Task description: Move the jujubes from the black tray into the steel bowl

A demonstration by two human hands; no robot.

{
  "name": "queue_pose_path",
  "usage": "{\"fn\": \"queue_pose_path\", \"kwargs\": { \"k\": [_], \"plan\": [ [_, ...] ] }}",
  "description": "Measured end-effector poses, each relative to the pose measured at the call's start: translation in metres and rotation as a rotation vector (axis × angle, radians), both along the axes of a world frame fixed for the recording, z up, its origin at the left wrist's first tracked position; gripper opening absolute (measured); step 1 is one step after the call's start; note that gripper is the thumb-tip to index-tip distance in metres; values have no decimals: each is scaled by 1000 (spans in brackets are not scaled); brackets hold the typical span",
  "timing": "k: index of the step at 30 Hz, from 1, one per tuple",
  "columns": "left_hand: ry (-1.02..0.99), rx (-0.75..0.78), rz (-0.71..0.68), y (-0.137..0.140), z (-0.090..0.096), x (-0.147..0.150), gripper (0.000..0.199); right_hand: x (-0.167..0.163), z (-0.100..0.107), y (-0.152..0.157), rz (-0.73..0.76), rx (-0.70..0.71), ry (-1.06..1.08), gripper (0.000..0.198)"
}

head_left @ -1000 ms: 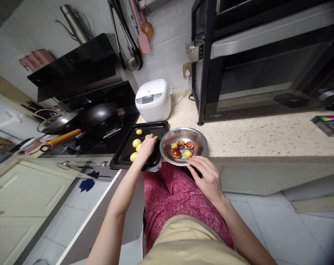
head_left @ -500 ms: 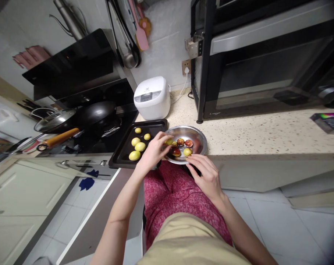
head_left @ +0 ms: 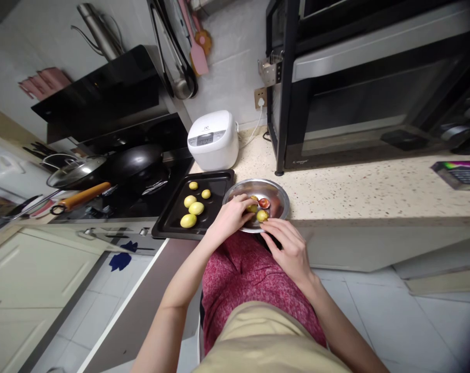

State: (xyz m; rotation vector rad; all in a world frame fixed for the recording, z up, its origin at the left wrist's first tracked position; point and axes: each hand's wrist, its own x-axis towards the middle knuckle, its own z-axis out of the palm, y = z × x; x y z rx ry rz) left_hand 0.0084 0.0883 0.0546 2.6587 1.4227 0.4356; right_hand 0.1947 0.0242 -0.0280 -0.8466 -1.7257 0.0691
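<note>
A round metal bowl (head_left: 278, 194) stands at the counter's front edge, with several small yellow and dark red-brown fruits inside. My left hand (head_left: 233, 213) reaches over the bowl's left side, its fingers curled around a yellowish fruit (head_left: 252, 208) that they partly cover. At the near right rim, my right hand (head_left: 287, 241) pinches the bowl's edge between thumb and fingers. Its fingertips are close beside a yellow fruit (head_left: 262, 215). Left of the bowl, a black baking tray (head_left: 215, 187) carries several yellow fruits (head_left: 196, 208) of different sizes.
Behind the tray stands a white rice cooker (head_left: 214, 142). A stove with a wok (head_left: 136, 158) and a lidded pan (head_left: 75, 171) is at the left. To the right, a black rack holds an oven (head_left: 359, 103). An open drawer (head_left: 142, 300) juts out below the tray.
My left hand has moved right and down, deeper into the bowl, and now covers more of the fruits there. The right hand stays at the rim.
</note>
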Motion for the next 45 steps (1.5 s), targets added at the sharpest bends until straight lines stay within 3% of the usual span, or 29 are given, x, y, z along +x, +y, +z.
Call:
{"fn": "queue_pose_path", "kwargs": {
  "k": [12,18,24,28,33,38,45],
  "plan": [
    [44,-20,15,6,0,10,33,0,1,0,6,-13,4,24],
    [18,-24,0,7,-3,7,22,0,0,0,6,-14,5,24],
    [-106,23,26,10,0,-10,26,1,0,0,14,-10,8,23],
    [-74,93,182,23,4,-40,33,1,1,1,19,1,11,23],
    [185,-15,509,47,2,-81,42,0,0,1,14,13,12,23],
    [221,-70,556,60,-5,-102,36,1,-1,1,17,-1,23,24],
    [121,37,521,57,-5,-99,29,2,1,1,7,-8,20,25]
  ]
}}
